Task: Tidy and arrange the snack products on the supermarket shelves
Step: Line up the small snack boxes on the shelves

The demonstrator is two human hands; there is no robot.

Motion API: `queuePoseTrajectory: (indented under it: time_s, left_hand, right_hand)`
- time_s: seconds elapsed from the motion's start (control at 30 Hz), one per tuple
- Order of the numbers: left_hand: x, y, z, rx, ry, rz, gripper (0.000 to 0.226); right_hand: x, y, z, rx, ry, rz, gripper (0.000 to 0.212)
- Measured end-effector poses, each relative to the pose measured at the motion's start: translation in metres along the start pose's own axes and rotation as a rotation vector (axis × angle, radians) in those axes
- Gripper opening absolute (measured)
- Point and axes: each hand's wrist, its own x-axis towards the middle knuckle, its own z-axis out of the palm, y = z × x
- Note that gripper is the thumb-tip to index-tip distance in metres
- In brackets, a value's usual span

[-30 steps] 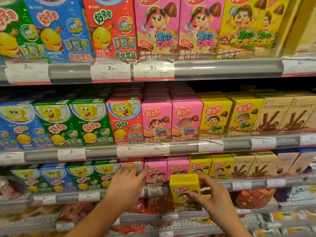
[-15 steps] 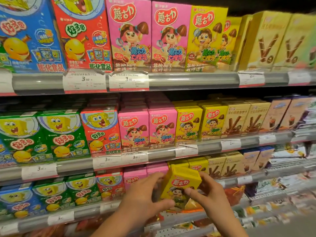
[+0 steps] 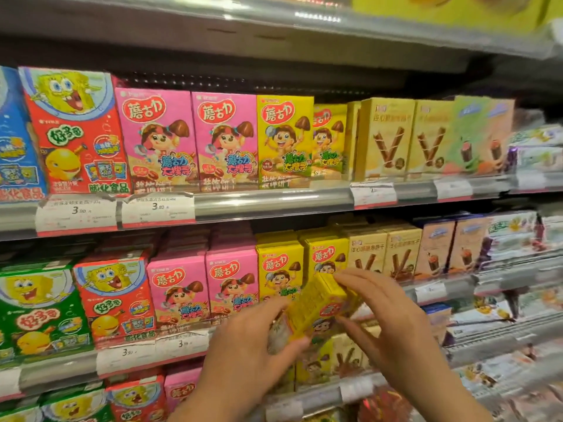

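One small yellow cardboard snack box (image 3: pixel 320 303), tilted, sits between two hands: left hand (image 3: pixel 246 354) fingers grasp its lower left end, right hand (image 3: pixel 387 324) fingers pinch its right side. Behind the fingertips, two pink boxes (image 3: pixel 204 290) and two yellow boxes (image 3: pixel 301 266) front the middle shelf (image 3: pixel 61 370).

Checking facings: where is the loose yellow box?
Head view, lower centre: yellow box, tilted, between left hand and right hand, before the middle shelf's yellow boxes.

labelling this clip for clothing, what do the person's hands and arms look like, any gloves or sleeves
Both hands are bare: no gloves on the left hand or the right hand. No rings or watch show on the fingers or wrists in view. The forearms are uncovered as far as the frame shows, with no sleeve visible.
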Motion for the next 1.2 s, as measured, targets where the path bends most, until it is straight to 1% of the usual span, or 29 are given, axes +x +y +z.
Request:
queuePoseTrajectory:
  time_s: [0.17,0.27,0.3,0.37,0.43,0.53,0.6,0.77,0.93,1.07,1.2]
  left_hand:
    - [0.041,0.029,-0.015,0.054,0.195,0.168,0.051]
    - [0.062,0.037,-0.026,0.003,0.231,0.202,0.050]
    - [0.067,0.037,-0.028,0.028,0.251,0.208,0.049]
    - [0.078,0.031,-0.029,0.213,0.319,0.224,0.051]
    - [0.086,0.021,-0.026,0.405,0.332,0.186,0.056]
    - [0.091,0.011,-0.021,0.541,0.277,0.087,0.062]
    - [0.093,0.007,-0.017,0.600,0.277,0.077,0.063]
    - [0.101,0.007,-0.013,0.692,0.315,0.059,0.064]
    - [0.105,0.005,-0.015,0.718,0.349,0.074,0.061]
    - [0.106,-0.001,-0.012,0.739,0.391,0.104,0.062]
    - [0.110,-0.005,-0.006,0.749,0.469,0.126,0.062]
  right_hand:
    - [0.042,0.017,-0.053,0.012,0.080,-0.139,0.047]
    - [0.068,0.027,-0.084,-0.037,0.128,-0.219,0.049]
    - [0.076,0.029,-0.095,-0.075,0.150,-0.229,0.051]
    - [0.094,0.033,-0.116,-0.160,0.209,-0.251,0.052]
    - [0.112,0.037,-0.133,-0.211,0.263,-0.291,0.051]
    - [0.139,0.043,-0.148,-0.239,0.325,-0.315,0.048]
    - [0.156,0.046,-0.152,-0.272,0.338,-0.309,0.048]
    - [0.188,0.050,-0.148,-0.322,0.328,-0.322,0.048]
    - [0.201,0.053,-0.127,-0.347,0.302,-0.358,0.046]
    - [0.209,0.057,-0.116,-0.395,0.243,-0.344,0.047]
    - [0.225,0.051,-0.113,-0.361,0.092,-0.321,0.048]
